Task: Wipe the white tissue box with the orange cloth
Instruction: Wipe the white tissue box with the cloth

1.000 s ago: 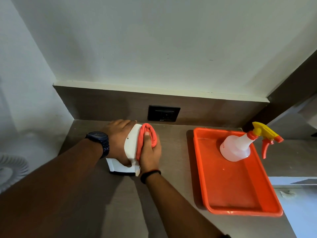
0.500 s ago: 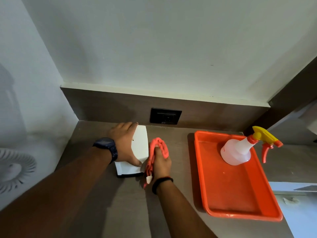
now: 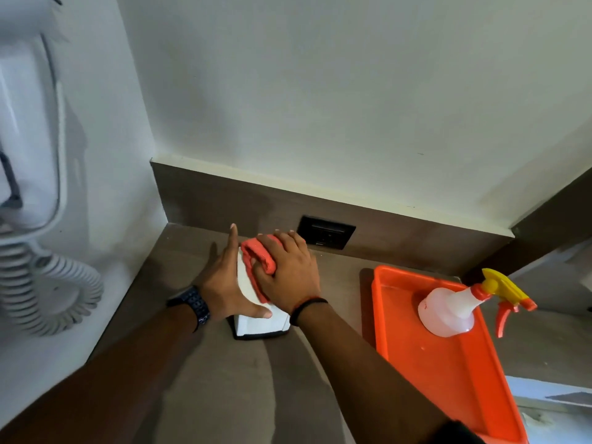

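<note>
— Where's the white tissue box (image 3: 261, 322) sitting?

— On the brown counter (image 3: 224, 379), toward the far left corner, well apart from the orange tray (image 3: 448, 363) on the right, where the spray bottle (image 3: 448, 312) stands. Its long axis runs near to far, away from the person.

— And the hands?

— The right hand (image 3: 288, 277) lies flat on top of the box with the orange cloth (image 3: 259, 256) bunched under the palm; the fingers are curled over the cloth, pinning it against the top face. The left hand (image 3: 224, 283) is against the box's left side, fingers stretched out straight toward the far wall, thumb hooked across the near top edge. It's spread wide, bracing rather than gripping.

— So what does the next stroke depend on?

— The cloth sits at the far end of the top, and the bare white surface lies on the near side of the right fingers. I'd judge a pull straight back along the long axis covers it — the right hand is the one placed for that.

— Any risk?

— The box looks light; if the left hand eases off, it could skid toward the person.
</note>
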The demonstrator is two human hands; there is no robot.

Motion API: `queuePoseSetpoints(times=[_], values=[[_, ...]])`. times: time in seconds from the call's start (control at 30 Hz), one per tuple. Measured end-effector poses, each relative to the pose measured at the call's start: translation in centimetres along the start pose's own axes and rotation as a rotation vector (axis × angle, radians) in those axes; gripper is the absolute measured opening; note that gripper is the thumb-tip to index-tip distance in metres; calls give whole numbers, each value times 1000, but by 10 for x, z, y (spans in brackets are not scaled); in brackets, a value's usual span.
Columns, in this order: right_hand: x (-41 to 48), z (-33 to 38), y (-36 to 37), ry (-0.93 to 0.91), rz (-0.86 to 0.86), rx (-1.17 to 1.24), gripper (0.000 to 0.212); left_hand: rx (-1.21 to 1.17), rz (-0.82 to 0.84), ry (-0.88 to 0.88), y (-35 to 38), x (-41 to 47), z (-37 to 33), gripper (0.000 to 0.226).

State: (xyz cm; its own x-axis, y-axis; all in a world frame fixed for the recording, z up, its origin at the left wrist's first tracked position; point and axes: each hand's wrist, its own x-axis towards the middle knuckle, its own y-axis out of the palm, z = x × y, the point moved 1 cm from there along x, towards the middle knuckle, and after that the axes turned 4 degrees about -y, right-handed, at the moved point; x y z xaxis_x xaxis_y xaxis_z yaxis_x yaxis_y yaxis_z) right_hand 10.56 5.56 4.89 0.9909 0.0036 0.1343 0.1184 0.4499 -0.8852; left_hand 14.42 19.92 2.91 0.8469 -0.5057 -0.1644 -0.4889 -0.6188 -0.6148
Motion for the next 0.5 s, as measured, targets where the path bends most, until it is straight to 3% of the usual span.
queuePoseSetpoints(times=[0.2, 0.33, 0.5], values=[[-13, 7, 3, -69, -101, -57, 46, 8, 14, -25, 0, -1, -1, 158], [-22, -10, -2, -95, -21, -53, 51, -33, -68, 46, -1, -1, -4, 121], [-12, -27, -5, 65, 27, 56, 53, -15, -86, 33, 0, 0, -3, 117]])
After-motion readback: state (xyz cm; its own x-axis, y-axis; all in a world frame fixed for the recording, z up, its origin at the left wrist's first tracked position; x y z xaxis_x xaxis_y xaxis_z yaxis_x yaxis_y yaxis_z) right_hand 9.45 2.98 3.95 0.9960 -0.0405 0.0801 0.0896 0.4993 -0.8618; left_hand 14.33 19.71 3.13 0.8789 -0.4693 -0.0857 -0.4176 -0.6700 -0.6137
